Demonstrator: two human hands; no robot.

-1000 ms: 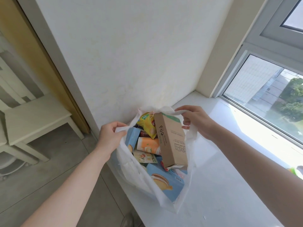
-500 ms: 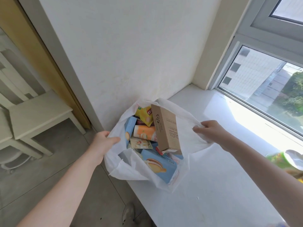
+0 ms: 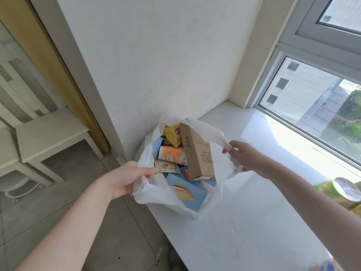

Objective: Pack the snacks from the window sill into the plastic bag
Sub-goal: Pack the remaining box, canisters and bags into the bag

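Holding the plastic bag (image 3: 144, 194) open at the left end of the window sill (image 3: 254, 231), where it is sitting right at the sill's edge beside the wall. I am seeing the left hand (image 3: 123, 178) pinching the bag's left rim between thumb and curled fingers, and the right hand (image 3: 246, 159) gripping the right handle strip, fingers closed round it. The two are pulling apart, which I am reading as stretching the mouth wide so the next item drops in without snagging. Inside, a brown carton (image 3: 197, 151) is standing on end toward the right side, a blue box (image 3: 187, 190) is lying nearest me, and an orange tube (image 3: 172, 155) and a yellow packet (image 3: 172, 133) are wedged behind them. The load is reaching close to the rim. A green canister (image 3: 326, 189) with a foil top is waiting on the sill at the right, partly hidden behind the right forearm and well apart from the bag, so I am judging the packing as mostly done, not finished. Both hands are occupied; one will need freeing to fetch the canister.
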